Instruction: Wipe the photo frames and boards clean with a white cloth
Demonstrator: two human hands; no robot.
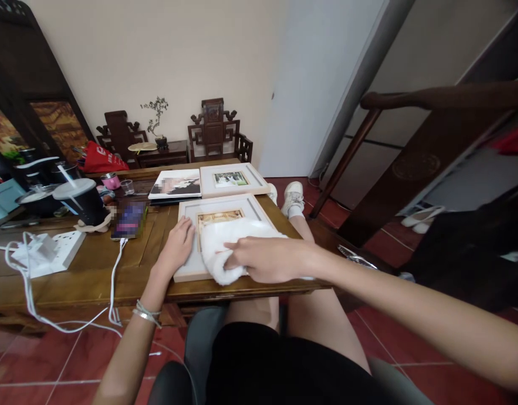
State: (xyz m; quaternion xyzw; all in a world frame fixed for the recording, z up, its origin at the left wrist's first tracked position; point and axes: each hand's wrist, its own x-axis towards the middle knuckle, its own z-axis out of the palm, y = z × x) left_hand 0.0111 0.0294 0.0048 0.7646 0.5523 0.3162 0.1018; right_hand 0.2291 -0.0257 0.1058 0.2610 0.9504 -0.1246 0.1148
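Note:
A pale wooden picture frame (191, 274) lies flat near the table's front edge, with a gold-toned picture (216, 216) inside its white mat. Across its middle and right part spreads a fluffy white cloth (237, 228), which hides much of the picture. My right hand (269, 259) is closed on this cloth and presses it against the frame. My left hand (178, 242) rests on the frame's left side, fingers laid flat over the edge.
Behind lie a second frame (250, 185) and a photo album (176, 183). To the left are a charging phone (130, 220), a power strip (67, 250) with trailing white cables, a lidded black cup (85, 205) and a pink mug (111, 180). A wooden chair (368, 152) stands at right.

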